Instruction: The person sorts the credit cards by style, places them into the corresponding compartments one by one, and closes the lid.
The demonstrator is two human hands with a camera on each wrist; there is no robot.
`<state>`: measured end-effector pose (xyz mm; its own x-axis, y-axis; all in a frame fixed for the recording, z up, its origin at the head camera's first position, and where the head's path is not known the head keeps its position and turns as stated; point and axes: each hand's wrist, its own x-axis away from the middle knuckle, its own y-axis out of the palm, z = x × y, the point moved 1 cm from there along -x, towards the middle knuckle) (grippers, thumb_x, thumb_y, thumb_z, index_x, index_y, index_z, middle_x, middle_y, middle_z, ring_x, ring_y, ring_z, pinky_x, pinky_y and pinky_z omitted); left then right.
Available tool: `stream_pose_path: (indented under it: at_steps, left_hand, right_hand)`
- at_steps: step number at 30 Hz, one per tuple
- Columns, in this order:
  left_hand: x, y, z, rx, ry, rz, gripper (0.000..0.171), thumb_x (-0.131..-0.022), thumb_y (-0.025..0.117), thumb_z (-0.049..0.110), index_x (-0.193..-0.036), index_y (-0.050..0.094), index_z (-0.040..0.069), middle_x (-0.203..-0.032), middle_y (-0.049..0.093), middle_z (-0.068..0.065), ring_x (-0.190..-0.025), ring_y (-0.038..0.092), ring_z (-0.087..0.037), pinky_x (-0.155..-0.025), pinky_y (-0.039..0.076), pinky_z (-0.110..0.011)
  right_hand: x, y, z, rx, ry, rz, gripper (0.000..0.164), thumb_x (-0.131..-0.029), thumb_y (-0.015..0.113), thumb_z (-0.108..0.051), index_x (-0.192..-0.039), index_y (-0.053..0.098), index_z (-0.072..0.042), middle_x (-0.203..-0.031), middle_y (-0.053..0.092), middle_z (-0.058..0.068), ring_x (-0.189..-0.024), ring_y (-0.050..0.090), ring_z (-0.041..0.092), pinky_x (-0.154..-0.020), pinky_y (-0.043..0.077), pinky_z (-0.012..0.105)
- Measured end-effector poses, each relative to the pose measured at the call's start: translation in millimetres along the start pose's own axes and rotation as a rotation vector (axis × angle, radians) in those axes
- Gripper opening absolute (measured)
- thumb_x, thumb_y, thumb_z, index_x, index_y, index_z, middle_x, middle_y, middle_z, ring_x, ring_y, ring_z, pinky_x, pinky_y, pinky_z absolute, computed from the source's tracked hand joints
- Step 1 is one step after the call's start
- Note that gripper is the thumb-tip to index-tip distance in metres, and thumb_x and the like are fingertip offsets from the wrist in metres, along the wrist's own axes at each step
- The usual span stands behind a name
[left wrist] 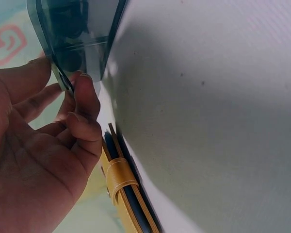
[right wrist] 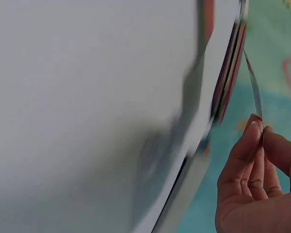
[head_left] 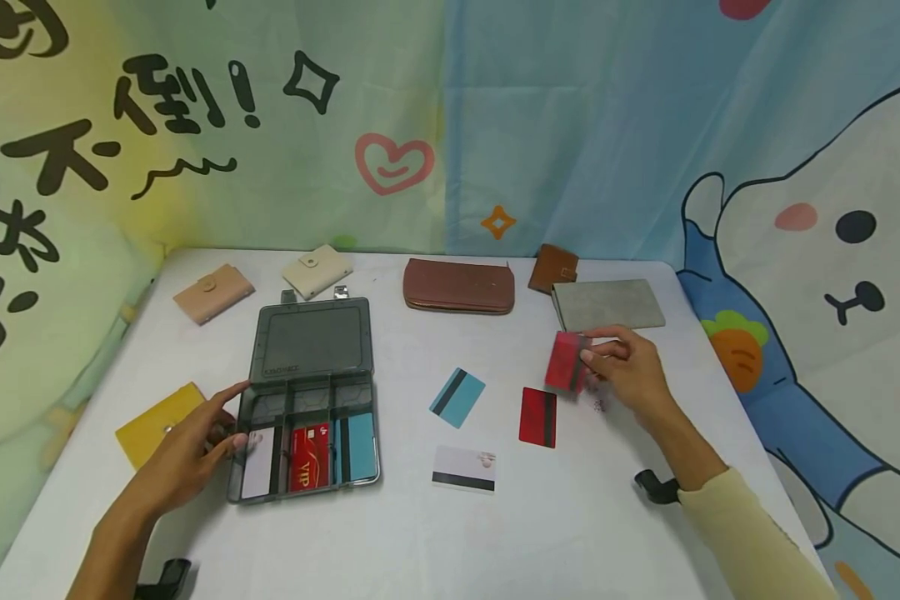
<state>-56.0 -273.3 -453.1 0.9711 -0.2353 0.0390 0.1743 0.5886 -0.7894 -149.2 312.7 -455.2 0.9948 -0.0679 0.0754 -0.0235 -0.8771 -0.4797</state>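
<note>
at left on the table [head_left: 450, 550], a box [head_left: 307, 396], cards [head_left: 312, 457] in all three front compartments; left of that, a clasp wallet [head_left: 150, 427]. along the back, left to right: two snap wallets [head_left: 213, 293], a zip wallet [head_left: 459, 283], a folded wallet [head_left: 552, 267], a long wallet [head_left: 611, 304]. right of the box, three loose cards [head_left: 462, 469]; behind the rightmost, a card [head_left: 565, 362] in the right hand [head_left: 630, 371].

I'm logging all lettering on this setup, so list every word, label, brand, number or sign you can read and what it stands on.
"VIP": red card in the box, front middle compartment.
"不": backdrop.
"倒!": backdrop.
Other backdrop characters, at the left edge: not clear enough to read.
Lettering on the lid: too faint to read.
Print on the white card on the table: too small to read.
</note>
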Motion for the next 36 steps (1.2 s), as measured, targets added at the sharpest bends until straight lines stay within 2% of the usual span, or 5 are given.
stream_pose_path:
  at_steps: [4, 11, 21, 30, 36]
  left_hand:
    - [0.0, -0.1, 0.1, -0.005, -0.001, -0.001, 0.073, -0.094, 0.067, 0.009, -0.157, 0.029, 0.016, -0.103, 0.061, -0.01, -0.077, 0.055, -0.008, -0.066, 0.048, -0.026]
    - [-0.3, 1.1, -0.4, -0.013, -0.012, -0.006, 0.074, -0.094, 0.067, 0.009, -0.157, 0.029, 0.017, -0.103, 0.061, -0.01, -0.077, 0.055, -0.01, -0.067, 0.048, -0.026]
    - [0.0, 0.7, 1.9, -0.025, -0.005, -0.001, 0.073, -0.095, 0.067, 0.008, -0.157, 0.029, 0.016, -0.102, 0.061, -0.01, -0.076, 0.054, -0.01, -0.065, 0.048, -0.026]
    - [-0.6, 0.6, 0.5, -0.012, -0.009, -0.003, 0.074, -0.094, 0.067, 0.009, -0.157, 0.029, 0.016, -0.102, 0.061, -0.009, -0.077, 0.055, -0.01, -0.065, 0.048, -0.026]
    - [-0.4, 0.9, -0.9, -0.019, 0.003, 0.004, 0.075, -0.093, 0.068, 0.008, -0.157, 0.029, 0.016, -0.102, 0.061, -0.01, -0.075, 0.054, -0.009, -0.065, 0.047, -0.025]
  right_hand:
    - [6.7, 42.9, -26.0, -0.087, -0.045, -0.154, 0.037, -0.094, 0.069, -0.015, -0.13, 0.059, -0.013, -0.103, 0.071, 0.015, -0.081, 0.071, 0.029, -0.074, 0.06, 0.031]
    - [20.5, 116.9, -67.5, -0.22, -0.065, -0.371, 0.033, -0.093, 0.07, -0.013, -0.125, 0.063, -0.014, -0.099, 0.073, 0.014, -0.079, 0.069, 0.032, -0.074, 0.06, 0.037]
    - [41.8, 211.1, -115.6, -0.323, -0.156, -0.601, 0.031, -0.092, 0.071, -0.01, -0.123, 0.066, -0.011, -0.093, 0.075, 0.01, -0.073, 0.071, 0.032, -0.069, 0.061, 0.036]
    - [54.0, 268.2, -138.8, -0.257, -0.211, -0.688, 0.029, -0.091, 0.072, -0.011, -0.12, 0.068, -0.013, -0.087, 0.076, -0.001, -0.069, 0.073, 0.02, -0.062, 0.06, 0.036]
    - [54.8, 275.3, -144.2, -0.122, -0.271, -0.689, 0.032, -0.089, 0.076, -0.016, -0.119, 0.069, -0.012, -0.086, 0.076, -0.007, -0.067, 0.072, 0.017, -0.057, 0.058, 0.034]
